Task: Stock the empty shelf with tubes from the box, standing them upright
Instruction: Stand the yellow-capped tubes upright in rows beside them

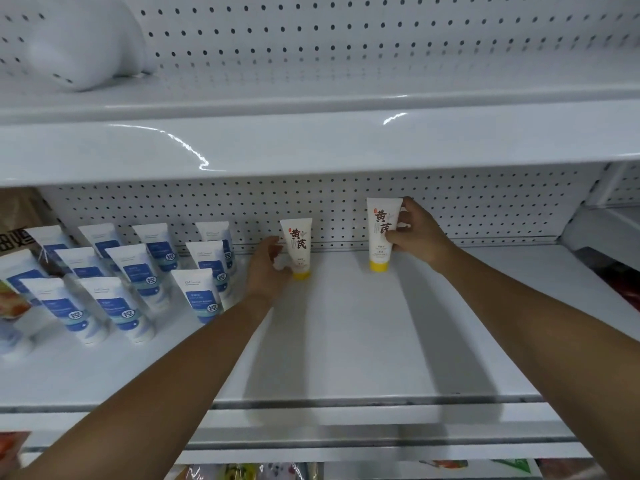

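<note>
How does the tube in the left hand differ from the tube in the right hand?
The left hand holds the left tube low, near its cap; the right hand holds the right tube higher up. The left tube is next to the blue-label tubes; the right tube stands apart from them. Both are white, cap down, with yellow caps.

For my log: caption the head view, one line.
Left hand holds the left tube, right hand the right tube, both yellow-capped, cap-down on the white shelf beside blue-labelled tubes.
</note>
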### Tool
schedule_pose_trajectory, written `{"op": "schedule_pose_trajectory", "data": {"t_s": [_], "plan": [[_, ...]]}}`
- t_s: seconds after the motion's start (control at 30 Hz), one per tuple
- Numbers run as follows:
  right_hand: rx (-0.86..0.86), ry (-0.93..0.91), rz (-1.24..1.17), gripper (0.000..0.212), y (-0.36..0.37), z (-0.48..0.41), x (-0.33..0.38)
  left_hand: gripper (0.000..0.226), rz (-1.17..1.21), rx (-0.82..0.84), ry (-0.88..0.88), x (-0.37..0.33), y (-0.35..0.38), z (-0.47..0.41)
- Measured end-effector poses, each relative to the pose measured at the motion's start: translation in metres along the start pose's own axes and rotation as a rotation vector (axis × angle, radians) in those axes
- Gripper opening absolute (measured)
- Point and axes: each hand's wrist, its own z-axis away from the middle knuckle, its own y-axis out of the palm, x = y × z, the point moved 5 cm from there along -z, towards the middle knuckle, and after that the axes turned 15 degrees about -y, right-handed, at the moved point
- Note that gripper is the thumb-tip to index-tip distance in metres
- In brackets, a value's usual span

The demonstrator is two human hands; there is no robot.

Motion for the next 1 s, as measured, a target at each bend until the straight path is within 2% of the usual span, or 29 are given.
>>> {"op": "schedule_pose_trajectory", "data": {"t_s": [0.13,0.2,0.27,0.37,0.5,0.57,0.7,1.0], "plan": [[0.011,-0.013,-0.023,0.047,0.000,0.004,0.012,0.040,0.093,-0.113,0.003,-0.017,-0.009,0.026],[0.013,-0.032,-0.025,0.047,0.000,0.004,0.019,0.024,0.136,-0.090,0.014,-0.026,-0.006,0.039],[0.014,-0.045,-0.023,0.049,0.003,0.004,0.026,0.018,0.187,-0.002,0.034,-0.031,0.007,0.047],[0.028,-0.052,-0.007,0.048,0.008,0.004,0.032,0.022,0.193,0.127,0.081,-0.039,0.031,0.054],[0.048,-0.061,-0.021,0.047,0.018,0.003,0.032,0.055,0.149,0.222,0.093,-0.046,0.065,0.057],[0.052,-0.063,-0.035,0.046,0.024,0.003,0.029,0.061,0.169,0.222,0.101,-0.051,0.075,0.058],[0.071,-0.070,-0.014,0.047,0.035,0.001,0.021,0.056,0.216,0.240,0.061,-0.052,0.088,0.053],[0.074,-0.057,-0.021,0.044,0.050,-0.011,0.001,0.051,0.209,0.158,0.064,-0.036,0.099,0.027]]}}
